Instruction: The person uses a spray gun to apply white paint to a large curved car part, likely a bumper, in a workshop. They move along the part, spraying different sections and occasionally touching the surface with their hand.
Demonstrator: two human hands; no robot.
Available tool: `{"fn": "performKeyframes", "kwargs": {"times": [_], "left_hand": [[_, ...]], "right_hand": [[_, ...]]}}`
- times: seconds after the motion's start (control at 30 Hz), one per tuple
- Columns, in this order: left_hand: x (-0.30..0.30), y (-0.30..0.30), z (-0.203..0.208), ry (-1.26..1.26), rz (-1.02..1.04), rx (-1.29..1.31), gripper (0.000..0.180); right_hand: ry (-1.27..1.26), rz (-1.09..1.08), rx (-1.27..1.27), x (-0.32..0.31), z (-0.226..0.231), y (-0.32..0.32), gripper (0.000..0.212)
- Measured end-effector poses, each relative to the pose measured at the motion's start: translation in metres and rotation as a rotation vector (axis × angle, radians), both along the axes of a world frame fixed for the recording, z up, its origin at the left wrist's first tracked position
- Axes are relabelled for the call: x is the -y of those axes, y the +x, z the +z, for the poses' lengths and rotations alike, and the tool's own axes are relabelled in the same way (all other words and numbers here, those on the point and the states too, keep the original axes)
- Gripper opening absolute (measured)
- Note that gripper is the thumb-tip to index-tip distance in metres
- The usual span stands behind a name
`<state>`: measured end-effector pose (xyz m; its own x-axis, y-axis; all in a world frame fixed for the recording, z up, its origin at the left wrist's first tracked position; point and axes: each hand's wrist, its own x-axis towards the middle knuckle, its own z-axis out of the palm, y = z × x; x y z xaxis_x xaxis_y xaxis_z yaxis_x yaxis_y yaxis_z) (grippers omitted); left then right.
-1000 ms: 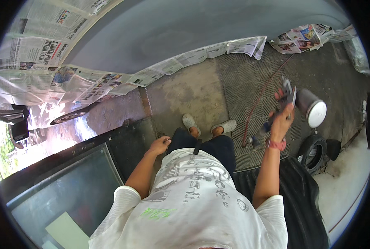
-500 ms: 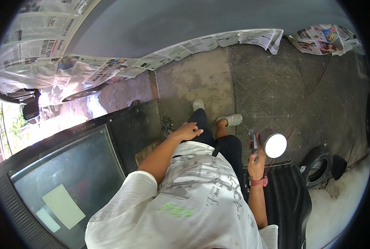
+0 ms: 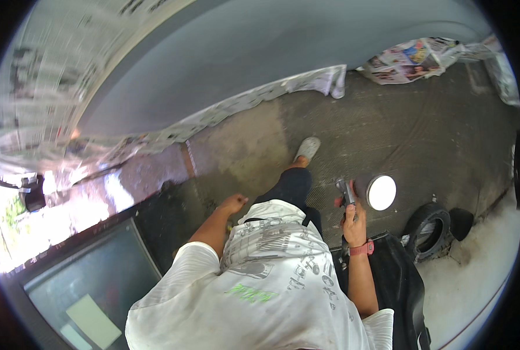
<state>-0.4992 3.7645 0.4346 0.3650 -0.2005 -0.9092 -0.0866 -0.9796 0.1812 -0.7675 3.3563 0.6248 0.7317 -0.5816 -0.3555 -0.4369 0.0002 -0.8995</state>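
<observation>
My right hand [image 3: 355,219], with a red watch on its wrist, is wrapped round the grip of a paint spray gun [image 3: 346,191]. A round cup with a bright white top [image 3: 382,193] stands at the gun's right side. My left hand [image 3: 234,203] hangs by my left hip, its fingers loosely curled, and nothing shows in it. Ahead of both hands, apart from them, curves a smooth grey car body panel [image 3: 283,44]. Newspaper masking [image 3: 44,87] covers the area left of the panel, and more paper [image 3: 330,81] hangs along its lower edge.
At lower left stands a dark-framed glass pane [image 3: 114,256] with a pale sheet on it. A black moulded part [image 3: 388,286] lies beside my right forearm. Farther right, a tyre [image 3: 429,230] rests near the pale wall [image 3: 470,280]. My shoe [image 3: 308,149] is on the dark floor.
The view has turned and shifted toward the right as I step, bringing the grey panel closer. My left hand has swung outward from my body. My right hand still carries the spray gun.
</observation>
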Motion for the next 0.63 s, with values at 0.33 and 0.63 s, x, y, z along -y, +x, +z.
{"fn": "performKeyframes", "kwargs": {"times": [0.33, 0.63], "left_hand": [[0.294, 0.101, 0.003, -0.156, -0.199, 0.06, 0.044], [0.661, 0.113, 0.021, -0.406, -0.607, 0.156, 0.048]], "right_hand": [[-0.261, -0.491, -0.197, 0.129, 0.069, -0.127, 0.069], [-0.096, -0.944, -0.138, 0.184, 0.015, -0.232, 0.055]]}}
